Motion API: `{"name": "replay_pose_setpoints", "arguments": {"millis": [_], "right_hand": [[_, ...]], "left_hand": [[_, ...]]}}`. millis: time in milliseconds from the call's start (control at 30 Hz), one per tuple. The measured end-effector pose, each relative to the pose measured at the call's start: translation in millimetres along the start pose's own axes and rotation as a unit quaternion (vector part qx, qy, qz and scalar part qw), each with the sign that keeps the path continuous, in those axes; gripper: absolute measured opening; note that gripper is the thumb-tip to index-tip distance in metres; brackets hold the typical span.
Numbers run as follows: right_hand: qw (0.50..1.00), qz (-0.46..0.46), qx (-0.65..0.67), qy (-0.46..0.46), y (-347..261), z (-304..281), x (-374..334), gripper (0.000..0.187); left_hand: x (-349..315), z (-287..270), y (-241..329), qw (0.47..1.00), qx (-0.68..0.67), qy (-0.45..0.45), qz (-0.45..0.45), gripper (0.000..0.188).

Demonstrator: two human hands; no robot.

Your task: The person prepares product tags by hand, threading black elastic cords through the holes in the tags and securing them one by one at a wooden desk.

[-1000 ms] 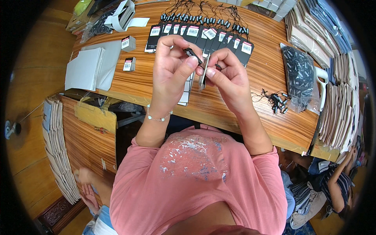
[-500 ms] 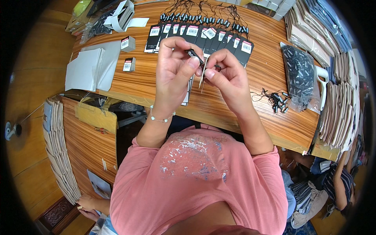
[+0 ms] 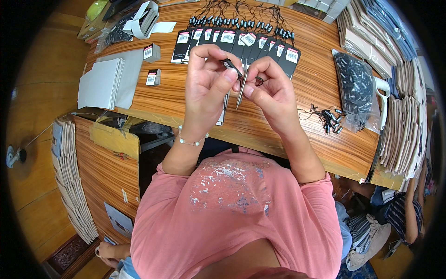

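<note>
My left hand [image 3: 206, 79], above the table's front edge, pinches a black plastic string fastener [image 3: 232, 68] between thumb and fingers. Facing it, my right hand [image 3: 273, 88] pinches a thin hang tag [image 3: 240, 95], seen edge-on, between thumb and forefinger. A small dark cord loop [image 3: 259, 81] shows by the right fingers; whether it passes through the tag cannot be made out. Behind my hands lies a fanned row of black hang tags [image 3: 287, 66] with white labels, their corded fasteners [image 3: 218, 21] spread beyond. Part of another tag [image 3: 223, 114] shows below my left hand.
Loose string fasteners [image 3: 331, 121] lie right, near a plastic bag of fasteners [image 3: 355, 88] and a white handled tool [image 3: 383, 100]. Folded garments [image 3: 402, 130] line the right edge. White sheets [image 3: 97, 86] and two small tag stacks [image 3: 152, 52] sit left. Other people's hands [image 3: 109, 251] show lower left.
The hang tag between my hands has turned slightly and looks thinner now. My right hand has shifted a little. At lower left another person's hands have moved.
</note>
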State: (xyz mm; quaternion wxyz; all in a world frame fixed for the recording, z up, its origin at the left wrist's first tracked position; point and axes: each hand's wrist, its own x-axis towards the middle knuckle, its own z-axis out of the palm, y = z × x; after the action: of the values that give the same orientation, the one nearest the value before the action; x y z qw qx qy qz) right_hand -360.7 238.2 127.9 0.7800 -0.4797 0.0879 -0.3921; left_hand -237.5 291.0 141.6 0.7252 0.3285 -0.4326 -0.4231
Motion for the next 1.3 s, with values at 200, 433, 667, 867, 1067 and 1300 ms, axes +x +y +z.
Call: {"name": "replay_pose_setpoints", "arguments": {"millis": [200,433,667,867,1067,1300], "right_hand": [[0.999,0.021,0.037,0.003,1.2,-3.5,0.4,0.011],[0.990,0.002,0.137,0.017,7.3,-10.6,2.1,0.010],[0.992,-0.072,0.033,0.103,0.0,-2.6,0.3,0.015],[0.986,-0.093,-0.094,0.099,-0.9,-8.1,1.9,0.015],[0.987,-0.096,-0.095,0.083,-16.2,-4.6,3.9,0.018],[0.986,-0.140,-0.066,0.066,-32.3,4.9,-2.7,0.020]], "left_hand": [[0.9,-2.1,-3.5,1.000,-0.018,0.011,-0.002,0.028],[3.5,-12.6,-5.9,0.995,-0.052,0.086,0.012,0.025],[3.6,-18.1,0.9,0.990,0.074,0.112,0.048,0.025],[5.3,-14.9,3.3,0.992,0.103,0.076,-0.006,0.017],[3.7,-14.3,3.4,0.990,0.126,0.058,-0.024,0.016],[5.8,-22.5,4.3,0.995,-0.018,0.047,-0.090,0.014]]}}
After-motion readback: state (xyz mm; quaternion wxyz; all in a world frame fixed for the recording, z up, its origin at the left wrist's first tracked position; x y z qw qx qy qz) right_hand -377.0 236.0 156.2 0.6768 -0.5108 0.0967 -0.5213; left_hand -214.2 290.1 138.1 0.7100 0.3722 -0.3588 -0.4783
